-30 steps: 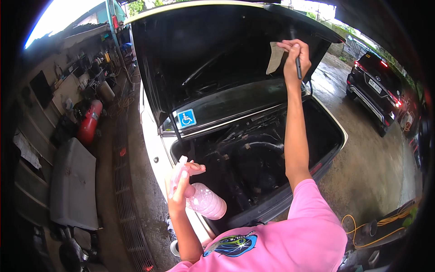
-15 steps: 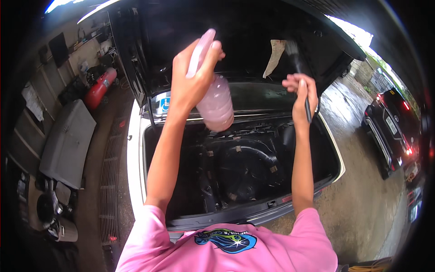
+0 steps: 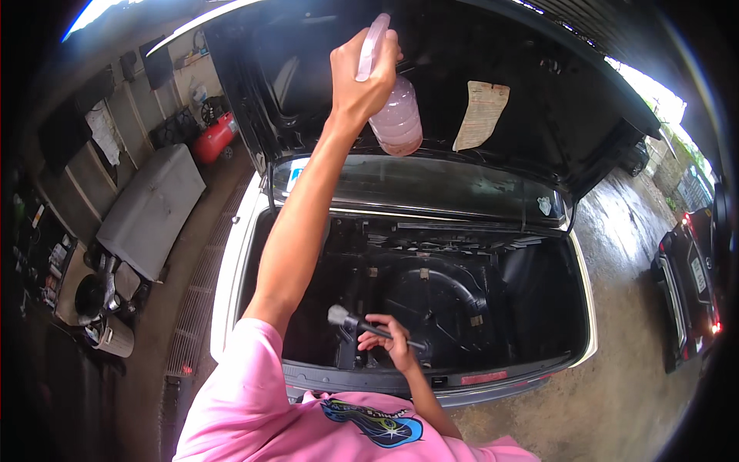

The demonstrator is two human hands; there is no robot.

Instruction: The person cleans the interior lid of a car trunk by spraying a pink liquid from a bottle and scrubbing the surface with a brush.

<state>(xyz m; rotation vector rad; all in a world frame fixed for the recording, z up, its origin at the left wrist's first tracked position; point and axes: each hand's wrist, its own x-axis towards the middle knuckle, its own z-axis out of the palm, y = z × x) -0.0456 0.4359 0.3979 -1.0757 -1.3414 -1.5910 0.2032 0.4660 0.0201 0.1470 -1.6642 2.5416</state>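
Left hand point(image 3: 360, 85) raised, gripping spray bottle point(image 3: 399, 115), right hand point(image 3: 398, 345) low, holding brush point(image 3: 362, 325)

We are holding the left hand point(image 3: 354, 85) at upper centre, its back facing us; the left thumb point(image 3: 389, 50) is lying on the right side, and the other fingers are curling forward, mostly hidden. The left forearm point(image 3: 299, 223) is slanting up from lower left of centre. At lower centre, we are gripping lightly with the right hand point(image 3: 397, 350), its fingers pointing left and slightly spread. The right forearm point(image 3: 431, 404) is slanting up and leftward.
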